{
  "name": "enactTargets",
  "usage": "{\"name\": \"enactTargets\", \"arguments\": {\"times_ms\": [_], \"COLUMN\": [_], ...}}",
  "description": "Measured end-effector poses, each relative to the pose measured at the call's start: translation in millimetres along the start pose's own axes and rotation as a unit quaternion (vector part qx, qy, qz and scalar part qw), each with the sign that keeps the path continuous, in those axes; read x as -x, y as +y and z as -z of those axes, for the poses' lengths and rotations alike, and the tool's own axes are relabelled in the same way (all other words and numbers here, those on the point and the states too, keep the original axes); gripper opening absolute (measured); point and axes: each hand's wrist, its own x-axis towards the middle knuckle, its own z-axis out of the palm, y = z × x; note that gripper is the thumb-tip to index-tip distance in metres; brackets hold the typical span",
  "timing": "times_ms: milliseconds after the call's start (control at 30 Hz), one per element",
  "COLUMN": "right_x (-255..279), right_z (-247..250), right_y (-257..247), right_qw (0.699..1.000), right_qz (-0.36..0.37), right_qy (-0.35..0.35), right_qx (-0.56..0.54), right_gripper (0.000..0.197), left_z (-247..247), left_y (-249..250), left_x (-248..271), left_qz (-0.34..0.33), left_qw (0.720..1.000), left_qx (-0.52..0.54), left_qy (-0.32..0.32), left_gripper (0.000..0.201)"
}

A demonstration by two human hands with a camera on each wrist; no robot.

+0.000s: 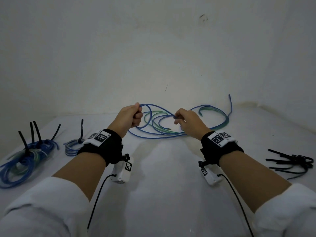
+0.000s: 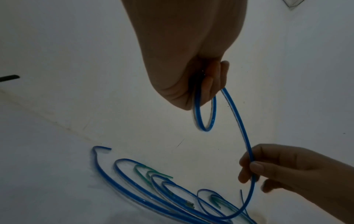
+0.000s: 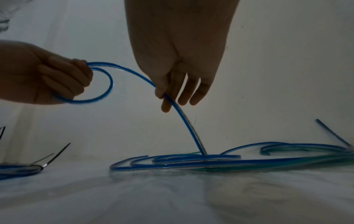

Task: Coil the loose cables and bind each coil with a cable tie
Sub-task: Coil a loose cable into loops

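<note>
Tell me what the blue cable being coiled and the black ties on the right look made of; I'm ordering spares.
Blue cable: seems a flexible, glossy plastic sheath, perhaps translucent; it shows pale highlights along its length and bends into smooth loops in the left hand. Black ties: likely matte moulded plastic, probably nylon; thin flat strips that hold their shape. Neither material is certain from looks alone.

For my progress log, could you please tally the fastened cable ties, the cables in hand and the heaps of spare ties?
Fastened black cable ties: 5 (four on the bound heap, one on the small coil)
Blue cable held by left hand and right hand: 1
Heap of spare cable ties: 1
Total: 7
</note>
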Motion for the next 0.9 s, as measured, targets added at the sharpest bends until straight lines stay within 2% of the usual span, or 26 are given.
{"name": "enactTargets", "arguments": {"times_ms": [100,200,300,400,467,533,600,667,767,900], "right_x": [-0.1,-1.3,-0.7,1.2,2.3,4.0,6.0,7.0,1.9,-3.2], "right_z": [-0.1,-1.9,-6.6,-11.1,-12.1,-10.4,-5.8,-0.4,0.6,-4.3], "right_y": [0.6,-8.1,-19.2,-29.0,-33.8,-35.8,-35.0,-34.0,-33.9,-39.1], "right_qw": [0.998,0.994,0.989,0.984,0.982,0.984,0.992,0.996,0.992,0.984], "right_qz": [-0.005,0.004,0.027,0.064,0.077,0.074,0.059,0.06,0.109,0.146], "right_qy": [-0.008,-0.052,-0.091,-0.121,-0.134,-0.128,-0.093,-0.057,-0.019,0.015], "right_qx": [0.07,0.098,0.114,0.116,0.11,0.101,0.059,0.028,0.065,0.101], "right_gripper": [0.017,0.024,0.022,0.018,0.018,0.018,0.011,0.013,0.01,0.008], "left_z": [-4.4,-13.0,-21.7,-30.3,-33.9,-31.8,-26.0,-21.2,-21.7,-25.5], "left_y": [0.2,1.9,6.8,6.6,3.2,-2.2,-8.2,-12.5,-15.4,-17.5], "left_x": [1.6,3.5,5.3,5.9,4.7,0.9,-2.8,-2.3,0.5,1.6], "left_qz": [-0.002,-0.016,-0.05,-0.066,-0.062,-0.062,-0.065,-0.052,-0.043,-0.063], "left_qw": [1.0,0.998,0.994,0.993,0.997,0.997,0.985,0.972,0.956,0.948], "left_qx": [0.024,0.06,0.088,0.082,0.043,-0.048,-0.157,-0.229,-0.285,-0.302], "left_qy": [0.008,-0.007,-0.051,-0.046,-0.025,-0.004,-0.007,-0.025,-0.052,-0.076], "left_gripper": [0.031,0.03,0.03,0.026,0.021,0.023,0.018,0.017,0.019,0.023]}}
